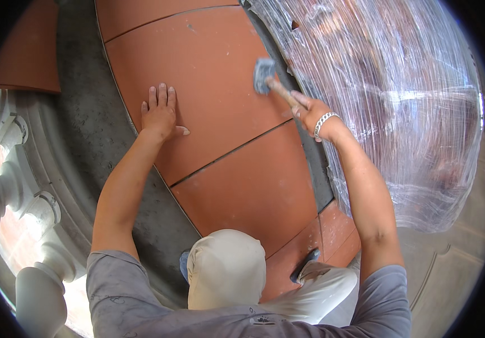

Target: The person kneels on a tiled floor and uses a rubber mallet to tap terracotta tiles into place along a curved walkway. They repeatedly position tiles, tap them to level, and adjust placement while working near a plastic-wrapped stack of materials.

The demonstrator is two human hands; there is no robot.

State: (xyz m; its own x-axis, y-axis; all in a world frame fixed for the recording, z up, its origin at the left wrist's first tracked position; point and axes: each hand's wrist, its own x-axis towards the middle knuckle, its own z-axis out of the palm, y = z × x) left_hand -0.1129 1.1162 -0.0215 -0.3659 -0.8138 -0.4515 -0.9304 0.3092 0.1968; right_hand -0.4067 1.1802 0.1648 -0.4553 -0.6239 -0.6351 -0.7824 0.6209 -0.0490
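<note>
Terracotta tile (208, 73) lying at twelve o'clock on grey mortar bed (90, 129); left hand (159, 114) pressing flat, fingers open; right hand (313, 112) gripping rubber mallet (265, 76), head touching tile at two o'clock.

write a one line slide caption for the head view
Left hand flat on a terracotta tile, right hand holding a mallet over it.

A: The floor tiles (208, 62) are plain terracotta orange with thin dark joints between them. The mortar bed (85, 129) beside them is a speckled dark grey.

B: And the mallet (265, 76)?

A: Grey head, pale wooden handle. The bracelet (325, 122) is silver. The balusters (6, 191) are off-white, the T-shirt (141, 304) grey, the plastic wrap (400, 101) clear with white glints.
</note>
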